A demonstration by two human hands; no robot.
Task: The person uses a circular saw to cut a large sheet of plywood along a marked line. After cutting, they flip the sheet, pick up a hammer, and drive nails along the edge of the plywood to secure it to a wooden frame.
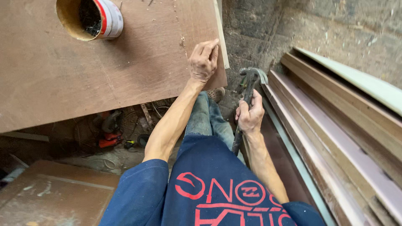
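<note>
beside the plywood edge, right hand (249, 115) fisted around hammer (248, 90), left hand (204, 62) pinching.

A tipped can of nails (93, 17) lies on its side; long timber boards (335, 138) lean alongside; a red power tool (109, 133) sits on the floor.

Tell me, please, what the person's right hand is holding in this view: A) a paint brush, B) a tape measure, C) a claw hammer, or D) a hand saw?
C: the right hand grips the dark handle of a claw hammer, its metal head up, beside the plywood board where the left hand rests.
</note>
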